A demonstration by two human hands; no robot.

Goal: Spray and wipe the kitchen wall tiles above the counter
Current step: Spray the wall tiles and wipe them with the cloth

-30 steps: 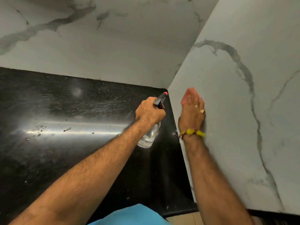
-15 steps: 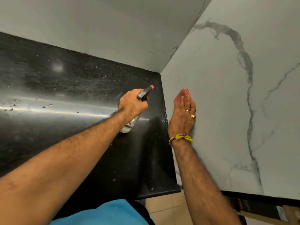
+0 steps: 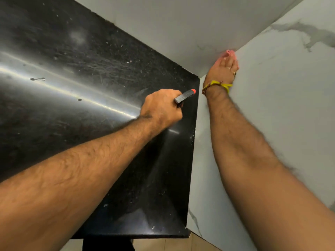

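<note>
Both forearms extended forward, bare to the elbow.
The left hand [image 3: 162, 105], at frame centre, was curled into a closed grip; the right hand [image 3: 223, 69], upper right, lay flat with fingers straight, wrist banded in yellow.

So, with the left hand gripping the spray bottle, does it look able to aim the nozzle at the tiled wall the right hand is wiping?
Probably yes. The left hand holds the spray bottle over the counter, its orange nozzle tip toward the wall with nothing between. The right hand presses a pink cloth higher, in the corner.
</note>
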